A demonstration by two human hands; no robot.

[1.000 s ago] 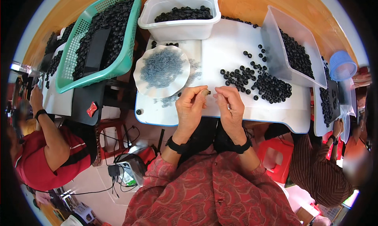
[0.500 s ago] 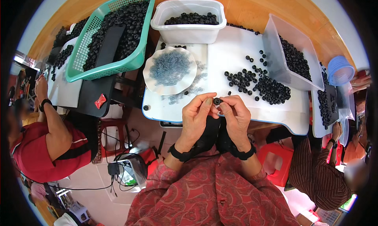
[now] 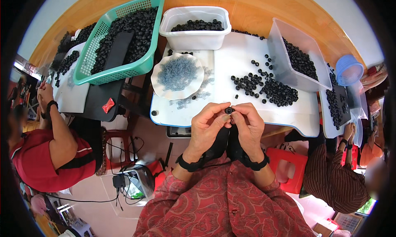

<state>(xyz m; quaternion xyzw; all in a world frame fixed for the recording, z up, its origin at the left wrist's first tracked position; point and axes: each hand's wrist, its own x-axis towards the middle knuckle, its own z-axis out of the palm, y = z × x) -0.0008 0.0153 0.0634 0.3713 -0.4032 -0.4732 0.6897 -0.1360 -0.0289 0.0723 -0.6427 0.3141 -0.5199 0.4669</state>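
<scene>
Fingertips [image 3: 225, 118] of left hand [image 3: 206, 127] and right hand [image 3: 249, 125] pinched narrow on one black ring [image 3: 228, 110], just over near edge of white board [image 3: 231, 68]. Loose ring pile [image 3: 270, 88] toward right edge; bare room at centre. One scalloped dish [image 3: 177, 76] toward left edge; two white tubs [image 3: 194, 28] at far edge and right corner.

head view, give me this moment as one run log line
left hand: pinching small black ring | right hand: pinching same ring | position: over near edge of white table | nearby: loose black rings, scalloped dish of clear beads
</scene>
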